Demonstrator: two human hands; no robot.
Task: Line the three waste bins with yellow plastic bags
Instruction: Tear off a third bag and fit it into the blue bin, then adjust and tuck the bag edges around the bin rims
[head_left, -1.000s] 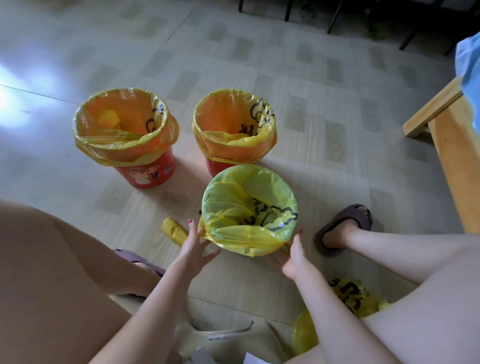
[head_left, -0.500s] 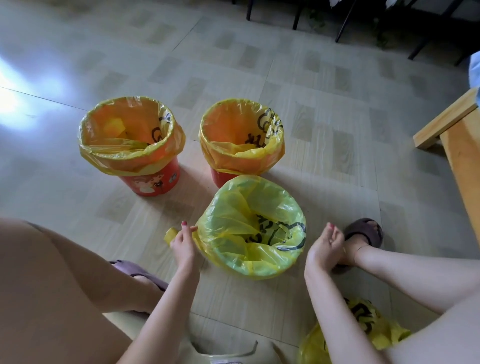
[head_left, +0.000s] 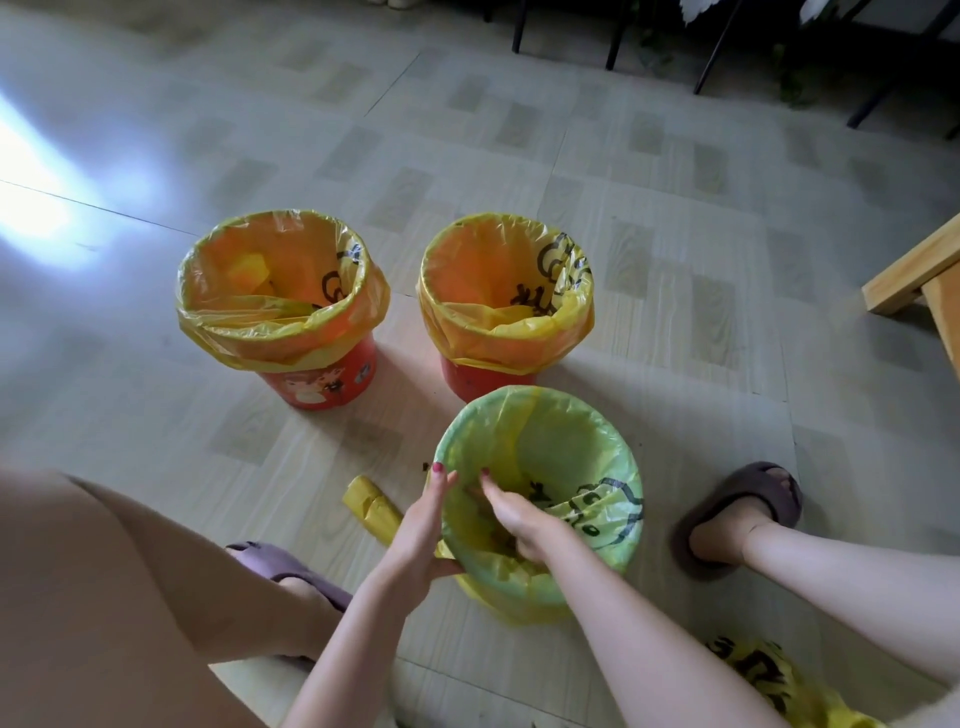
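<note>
On the floor (head_left: 649, 171), the left red bin (head_left: 317, 382) stands lined with a yellow bag (head_left: 283, 291), and beside it the second red bin (head_left: 480, 376) wears its own liner (head_left: 506, 291). Nearer, the left hand (head_left: 418, 530) lies flat against the outer wall of the third bin's bag (head_left: 571, 452), fingers straight. The right hand (head_left: 514, 517) reaches inside that bag, pressing the plastic down; I cannot tell whether its fingers are clenched.
</note>
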